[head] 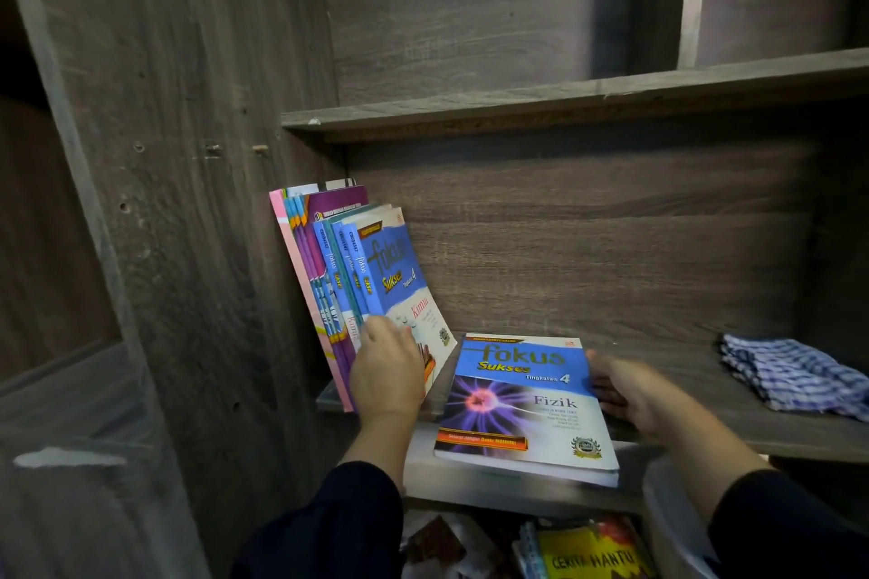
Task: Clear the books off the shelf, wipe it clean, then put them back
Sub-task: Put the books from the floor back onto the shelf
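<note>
Glossily, flat Fizik book (526, 404) overhangs grained wooden shelf (705, 395).

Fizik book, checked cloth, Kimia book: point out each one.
Fizik book (522, 409), head view, middle of front cover.
Checked cloth (794, 371), head view, middle of folded fabric.
Kimia book (399, 277), head view, blue upper cover.

Leaning books (350, 277) at shelf (705, 433) left end; Fizik book (522, 404) flat beside them; cloth (794, 371) far right.
</note>
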`<state>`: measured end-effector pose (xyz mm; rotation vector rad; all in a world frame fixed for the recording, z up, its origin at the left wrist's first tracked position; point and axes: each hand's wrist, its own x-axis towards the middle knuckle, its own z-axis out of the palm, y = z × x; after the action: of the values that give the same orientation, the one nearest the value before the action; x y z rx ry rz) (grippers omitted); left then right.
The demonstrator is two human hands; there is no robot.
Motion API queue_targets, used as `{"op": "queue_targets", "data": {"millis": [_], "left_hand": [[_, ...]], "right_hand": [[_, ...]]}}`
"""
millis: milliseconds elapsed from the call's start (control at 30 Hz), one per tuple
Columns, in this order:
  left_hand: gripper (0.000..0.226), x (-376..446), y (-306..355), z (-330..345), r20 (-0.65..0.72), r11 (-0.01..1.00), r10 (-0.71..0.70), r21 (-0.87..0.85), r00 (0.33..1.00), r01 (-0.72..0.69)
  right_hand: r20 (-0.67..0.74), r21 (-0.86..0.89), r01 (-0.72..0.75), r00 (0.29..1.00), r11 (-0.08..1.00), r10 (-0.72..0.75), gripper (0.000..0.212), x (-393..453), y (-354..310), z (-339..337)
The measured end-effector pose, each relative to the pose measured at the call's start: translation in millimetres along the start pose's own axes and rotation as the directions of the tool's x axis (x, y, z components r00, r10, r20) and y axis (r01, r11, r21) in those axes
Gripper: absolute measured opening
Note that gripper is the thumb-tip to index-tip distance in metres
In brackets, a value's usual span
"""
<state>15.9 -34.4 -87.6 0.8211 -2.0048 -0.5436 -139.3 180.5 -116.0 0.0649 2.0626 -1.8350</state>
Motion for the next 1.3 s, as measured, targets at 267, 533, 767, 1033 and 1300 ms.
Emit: {"op": "queue_targets", "data": {"millis": [267, 533, 767, 1033, 1300], "left_hand": [[0.014, -6, -27, 11, 0.261, 0.947, 0.234, 0.158, 0.936, -0.281], [0.029, -17, -44, 16, 0.548, 0.644, 0.436, 0.364, 0.714, -0.673], [0.031, -14, -37, 17, 0.591, 0.646, 0.346, 0.413, 0.728, -0.642], [0.027, -3, 15, 25, 0.633, 0.912, 0.008, 0.312, 0.774, -0.265], [0.02, 5, 22, 40, 0.815, 0.969, -0.205, 0.091, 0.542, 0.23]], "right_hand": [[0.027, 0.021, -0.01, 1.0, 1.0, 0.01, 0.031, 3, 1, -3], [0.037, 0.056, -0.008, 0.999, 0.998, 0.005, 0.025, 8, 4, -6], [0.023, 0.074, -0.002, 1.0, 0.997, 0.0, 0.026, 8, 5, -6], [0.028, 0.082, 0.006, 1.0, 0.997, -0.008, 0.024, 5, 5, -6], [0.006, 0.037, 0.014, 1.0, 0.999, -0.015, 0.026, 4, 2, -9]]}}
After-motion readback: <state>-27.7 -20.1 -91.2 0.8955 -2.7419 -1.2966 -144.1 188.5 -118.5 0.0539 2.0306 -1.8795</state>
